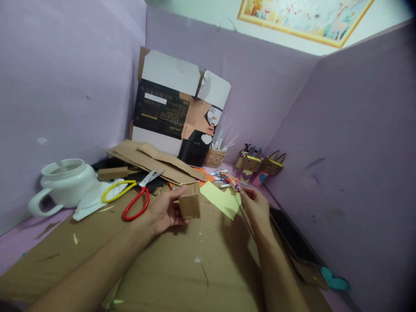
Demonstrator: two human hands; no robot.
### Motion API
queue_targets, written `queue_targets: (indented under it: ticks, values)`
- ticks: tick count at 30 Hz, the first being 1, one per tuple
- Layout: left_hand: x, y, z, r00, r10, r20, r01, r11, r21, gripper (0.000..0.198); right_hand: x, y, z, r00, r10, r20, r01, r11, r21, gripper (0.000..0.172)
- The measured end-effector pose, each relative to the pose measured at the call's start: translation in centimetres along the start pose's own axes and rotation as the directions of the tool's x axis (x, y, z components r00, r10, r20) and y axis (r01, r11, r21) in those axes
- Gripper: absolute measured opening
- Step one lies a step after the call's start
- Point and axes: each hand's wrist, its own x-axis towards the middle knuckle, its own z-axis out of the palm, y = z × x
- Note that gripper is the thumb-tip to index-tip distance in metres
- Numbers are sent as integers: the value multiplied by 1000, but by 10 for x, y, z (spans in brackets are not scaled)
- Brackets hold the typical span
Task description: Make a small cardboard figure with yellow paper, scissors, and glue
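Note:
My left hand (164,211) is closed around a small brown cardboard box (190,202), held just above a large cardboard sheet (182,268). My right hand (256,208) is to the right of the box, its fingers pinched on something thin and dark that I cannot make out. A pale yellow paper piece (221,200) lies between the two hands. Scissors (136,195) with one yellow and one red handle lie left of my left hand, blades pointing toward the back.
A white pot (63,182) with a handle stands at the left. Cardboard strips (152,162) and a flattened printed box (175,112) lean at the back. A small basket of pens (215,157), loose markers (229,178) and little cardboard figures (260,167) sit by the purple walls.

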Motion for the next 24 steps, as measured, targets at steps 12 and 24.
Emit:
queue_targets:
  ticks: [12, 24]
  values:
    - [0, -7, 1, 918, 394, -33, -379, 900, 215, 50, 4, -4, -14, 998, 53, -28, -56, 992, -116, 32]
    - [2, -12, 2, 831, 550, 81, -545, 779, 311, 70, 0, -10, -8, 998, 32, 55, -24, 991, -134, 31]
